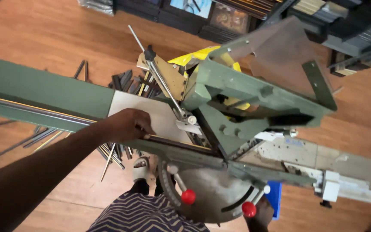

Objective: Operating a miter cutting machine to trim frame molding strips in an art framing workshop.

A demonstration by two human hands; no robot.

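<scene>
Two hands work the green mitre cutter (254,92). Left hand (127,124) presses flat on a dark moulding strip (174,143), pinning it against the fence. Right hand (260,215) sits below a red-knobbed lever (249,209), seemingly clasping it, though mostly hidden.

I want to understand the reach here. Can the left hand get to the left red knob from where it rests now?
Probably yes. The left hand rests on the grey plate, and the left red knob sits just below the machine's front edge, with nothing visible between them.
</scene>
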